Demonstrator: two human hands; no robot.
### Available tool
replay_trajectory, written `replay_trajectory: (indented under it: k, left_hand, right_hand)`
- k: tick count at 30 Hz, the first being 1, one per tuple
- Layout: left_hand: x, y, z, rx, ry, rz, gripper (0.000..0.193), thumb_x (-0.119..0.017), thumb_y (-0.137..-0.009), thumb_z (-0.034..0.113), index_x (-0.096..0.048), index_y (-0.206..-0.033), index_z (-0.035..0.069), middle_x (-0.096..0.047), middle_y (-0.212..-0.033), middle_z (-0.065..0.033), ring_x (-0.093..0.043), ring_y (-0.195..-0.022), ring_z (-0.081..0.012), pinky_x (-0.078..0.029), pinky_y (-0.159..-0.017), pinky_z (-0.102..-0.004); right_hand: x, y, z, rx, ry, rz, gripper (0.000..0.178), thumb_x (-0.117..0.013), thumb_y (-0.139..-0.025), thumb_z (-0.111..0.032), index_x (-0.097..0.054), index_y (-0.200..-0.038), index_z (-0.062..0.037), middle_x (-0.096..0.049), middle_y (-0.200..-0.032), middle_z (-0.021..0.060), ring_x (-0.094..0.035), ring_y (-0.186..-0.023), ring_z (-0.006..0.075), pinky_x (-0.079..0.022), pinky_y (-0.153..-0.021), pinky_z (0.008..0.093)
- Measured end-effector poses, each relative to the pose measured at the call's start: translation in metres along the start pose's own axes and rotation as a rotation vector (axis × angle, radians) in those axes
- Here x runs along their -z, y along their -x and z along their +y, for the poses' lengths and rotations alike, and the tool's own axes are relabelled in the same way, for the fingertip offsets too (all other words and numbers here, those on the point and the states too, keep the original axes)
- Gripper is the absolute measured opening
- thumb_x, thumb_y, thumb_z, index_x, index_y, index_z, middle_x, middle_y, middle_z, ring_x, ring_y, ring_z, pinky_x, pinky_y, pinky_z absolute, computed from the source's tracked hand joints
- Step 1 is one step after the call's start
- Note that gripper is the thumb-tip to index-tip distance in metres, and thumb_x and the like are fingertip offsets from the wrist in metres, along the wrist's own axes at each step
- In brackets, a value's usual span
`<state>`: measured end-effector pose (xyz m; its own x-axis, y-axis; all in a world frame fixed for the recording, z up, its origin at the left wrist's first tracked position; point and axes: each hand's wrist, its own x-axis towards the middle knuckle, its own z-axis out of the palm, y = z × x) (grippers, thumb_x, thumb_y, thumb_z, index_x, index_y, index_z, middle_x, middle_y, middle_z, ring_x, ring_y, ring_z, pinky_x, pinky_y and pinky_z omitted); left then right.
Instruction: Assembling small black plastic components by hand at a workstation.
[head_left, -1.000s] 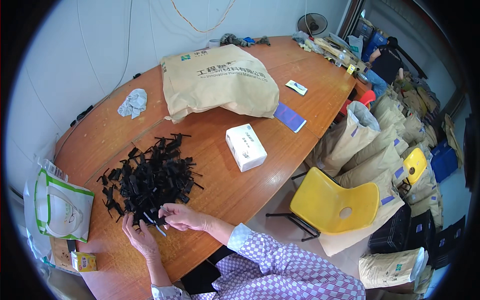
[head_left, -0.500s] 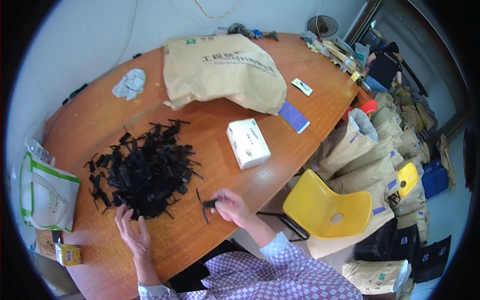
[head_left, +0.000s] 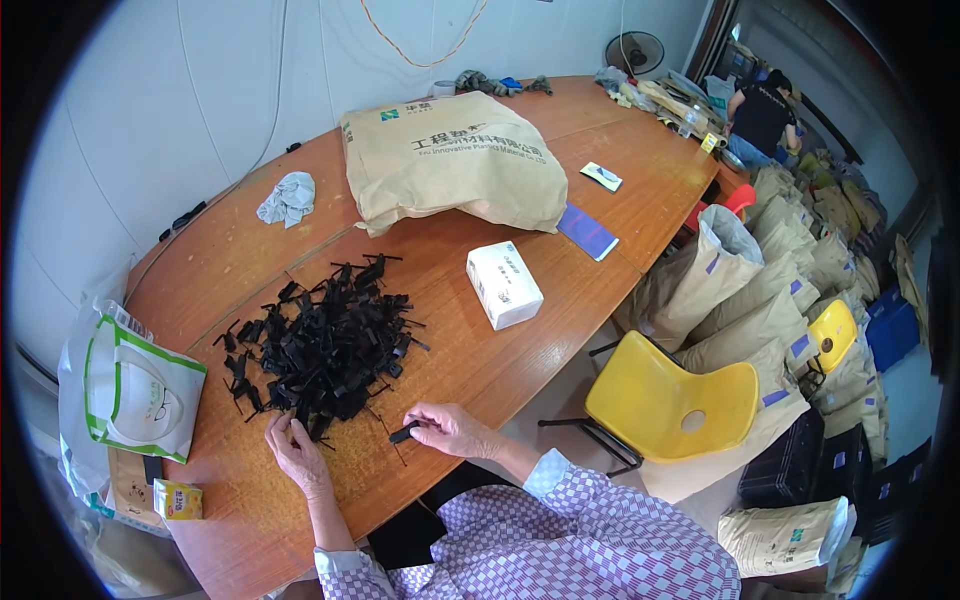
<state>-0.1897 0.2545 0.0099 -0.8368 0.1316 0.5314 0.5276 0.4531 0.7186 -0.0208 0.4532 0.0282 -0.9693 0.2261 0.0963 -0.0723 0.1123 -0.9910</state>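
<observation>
- We look over a curved brown table [head_left: 450, 350] filling the centre of the frame, with a pale wall [head_left: 200, 90] behind it at upper left.
- Here, left of centre, we have the heap of black parts [head_left: 320, 350], tangled and loose on the wood.
- Just right of the heap's lower edge, we see the right hand [head_left: 447, 429] pinching one black part [head_left: 403, 433] between thumb and fingers, its thin stems poking out leftward over the table.
- And the left hand [head_left: 297, 458], below the heap: fingers loosely parted at its near edge, nothing visible in the grip; whether the fingertips touch, we can't tell.
- Up top in the middle, we spot a big paper sack [head_left: 455, 165]; below it, a white packet [head_left: 503, 285].
- Far left, we find a green-edged bag [head_left: 145, 395]; lower right of centre, a yellow chair [head_left: 670, 400].
- Upper right, we catch a co-worker [head_left: 762, 118] in dark clothing.
</observation>
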Motion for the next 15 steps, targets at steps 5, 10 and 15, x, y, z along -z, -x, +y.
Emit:
replay_trajectory:
  k: [5, 10, 15]
  left_hand:
    - [0.007, 0.007, 0.001, -0.009, -0.051, 0.021, 0.015, -0.052, -0.092, 0.011, -0.056, -0.101, 0.0, -0.053, -0.112, -0.0128, -0.054, -0.088, -0.0203, -0.045, -0.066, -0.0256]
    - [0.015, 0.014, 0.016, -0.04, 0.02, 0.002, 0.012, -0.054, -0.088, 0.005, -0.055, -0.099, 0.001, -0.053, -0.112, -0.0151, -0.055, -0.093, -0.026, -0.047, -0.074, -0.0308]
    - [0.016, 0.013, 0.028, -0.188, -0.081, -0.064, 0.012, -0.056, -0.086, 0.004, -0.055, -0.097, 0.001, -0.055, -0.111, -0.0149, -0.054, -0.099, -0.0294, -0.043, -0.085, -0.0356]
  right_hand:
    - [0.001, 0.0, 0.002, -0.049, 0.082, -0.026, 0.018, -0.059, -0.089, -0.012, -0.056, -0.103, -0.0011, -0.053, -0.08, -0.0011, -0.047, -0.074, 0.0066, -0.042, -0.067, 0.0223]
    - [-0.003, 0.003, -0.002, -0.024, 0.067, 0.001, 0.018, -0.059, -0.089, -0.013, -0.056, -0.103, -0.0014, -0.053, -0.079, -0.001, -0.047, -0.073, 0.0069, -0.042, -0.066, 0.0226]
    - [-0.001, 0.002, -0.006, -0.015, 0.082, -0.002, 0.018, -0.059, -0.089, -0.013, -0.056, -0.103, -0.0014, -0.053, -0.078, -0.0007, -0.048, -0.071, 0.0073, -0.043, -0.065, 0.0227]
